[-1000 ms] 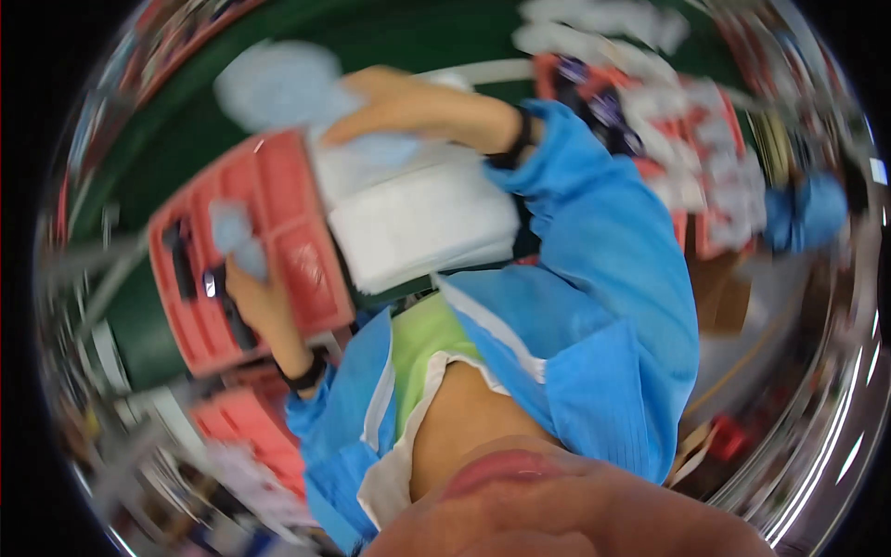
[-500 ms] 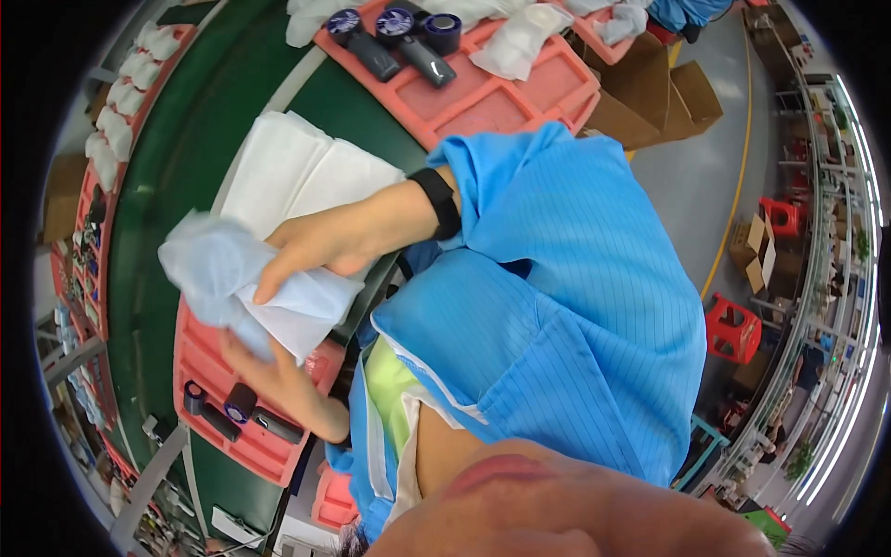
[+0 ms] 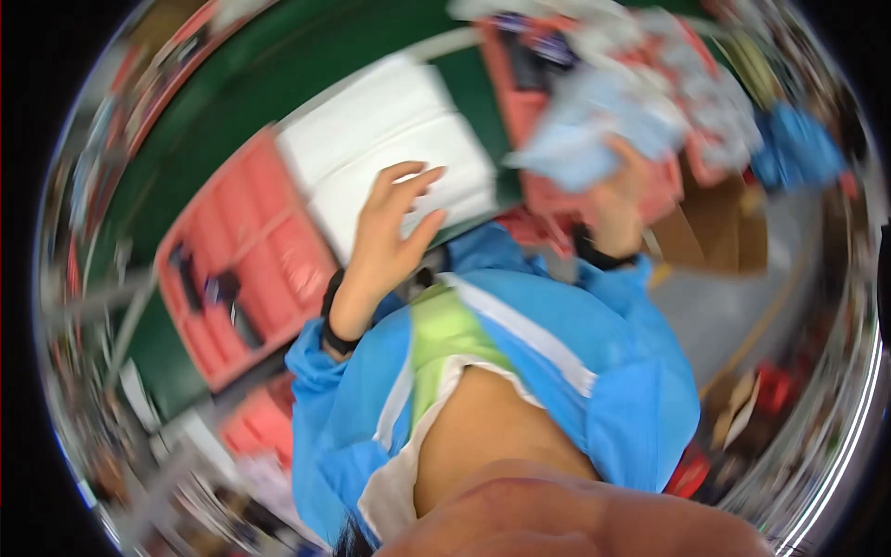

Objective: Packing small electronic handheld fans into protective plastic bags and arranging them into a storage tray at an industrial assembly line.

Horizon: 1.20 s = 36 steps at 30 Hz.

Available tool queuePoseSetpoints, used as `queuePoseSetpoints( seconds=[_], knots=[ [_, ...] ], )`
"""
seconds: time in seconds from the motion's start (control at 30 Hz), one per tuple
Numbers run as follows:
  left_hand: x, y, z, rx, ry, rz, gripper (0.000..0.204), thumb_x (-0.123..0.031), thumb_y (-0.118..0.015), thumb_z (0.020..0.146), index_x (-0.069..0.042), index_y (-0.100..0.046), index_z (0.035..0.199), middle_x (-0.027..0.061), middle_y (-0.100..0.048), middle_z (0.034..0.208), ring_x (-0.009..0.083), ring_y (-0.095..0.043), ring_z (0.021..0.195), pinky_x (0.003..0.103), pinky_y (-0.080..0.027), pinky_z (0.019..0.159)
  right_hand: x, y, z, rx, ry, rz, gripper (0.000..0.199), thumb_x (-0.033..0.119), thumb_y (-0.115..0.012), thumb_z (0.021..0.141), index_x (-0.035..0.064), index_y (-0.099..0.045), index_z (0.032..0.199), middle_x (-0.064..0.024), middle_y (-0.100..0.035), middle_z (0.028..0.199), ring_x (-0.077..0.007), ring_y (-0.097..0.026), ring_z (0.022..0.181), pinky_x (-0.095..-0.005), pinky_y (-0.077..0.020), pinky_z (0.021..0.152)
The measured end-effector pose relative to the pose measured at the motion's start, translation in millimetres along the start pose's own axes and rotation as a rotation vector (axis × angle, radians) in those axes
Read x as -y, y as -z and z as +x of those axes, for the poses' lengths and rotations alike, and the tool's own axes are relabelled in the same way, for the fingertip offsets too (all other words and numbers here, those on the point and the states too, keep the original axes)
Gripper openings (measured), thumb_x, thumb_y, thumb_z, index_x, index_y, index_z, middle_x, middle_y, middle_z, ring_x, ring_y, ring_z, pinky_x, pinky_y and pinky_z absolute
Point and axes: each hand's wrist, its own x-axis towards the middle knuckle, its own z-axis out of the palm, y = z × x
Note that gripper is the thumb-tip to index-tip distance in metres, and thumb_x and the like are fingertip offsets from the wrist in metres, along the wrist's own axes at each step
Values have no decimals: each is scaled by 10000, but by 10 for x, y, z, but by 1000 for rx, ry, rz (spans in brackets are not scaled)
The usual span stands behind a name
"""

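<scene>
My left hand point(image 3: 390, 232) hovers with fingers spread over the near edge of a stack of white sheets point(image 3: 390, 153) on the green table point(image 3: 223, 139). It holds nothing. My right hand point(image 3: 617, 186) is raised to the right and grips a crumpled light blue cloth point(image 3: 594, 130), held above a red tray point(image 3: 557, 181). Both wrists wear dark bands, and blue sleeves cover my forearms. The picture is blurred by motion.
A red tray point(image 3: 237, 265) with a few small dark parts lies left of the white stack. Another red tray point(image 3: 255, 422) sits lower left. Cardboard boxes point(image 3: 715, 223) and a blue item point(image 3: 798, 148) are at the right, beside grey floor.
The view has swung round. My right hand has lifted the blue cloth off the white stack and carried it right. My left hand has left the red tray and now hovers over the stack.
</scene>
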Motion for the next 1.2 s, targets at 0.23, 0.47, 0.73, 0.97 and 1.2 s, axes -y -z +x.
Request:
queuePoseSetpoints(
  seconds=[0.23,0.47,0.73,0.97,1.2],
  knots=[
    [89,976,-714,-570,136,338,355,-50,-661,815,-67,-618,1167,102,-585,1146,178,-609,902,272,-478,712,123,993,1001,-58,-488,-198,409,100,-629,837,-12,-511,1213,-143,-600,1173,-327,-582,1090,-479,-476,954],
    [1065,2451,-1688,-965,540,1032,437,-329,-696,804,-80,-619,1155,189,-613,1036,326,-617,936,385,-504,758,-89,1377,1377,-73,-432,-420,397,191,-665,849,-66,-540,1124,-150,-630,1059,-282,-627,944,-405,-510,852],
    [2059,2871,-1679,-581,904,975,585,-483,-704,720,-46,-646,1106,233,-618,1058,371,-595,977,445,-493,842,130,1563,1145,44,-92,-1522,473,311,-696,837,-72,-603,1100,-164,-674,974,-240,-647,878,-355,-508,797],
    [2233,2949,-1808,-569,806,1153,506,-452,-692,726,-5,-686,964,252,-652,850,394,-607,912,455,-488,811,341,1861,1098,-144,-295,-1631,500,347,-693,837,-58,-610,1118,-192,-672,1055,-275,-645,950,-362,-485,834],
    [1575,2924,-1878,-1029,615,242,342,-293,-671,866,16,-607,998,139,-694,880,195,-666,769,304,-504,666,633,1150,1027,0,-218,-2018,603,463,-657,820,-48,-598,1134,-242,-637,1105,-360,-612,1032,-397,-473,863]
  ],
)
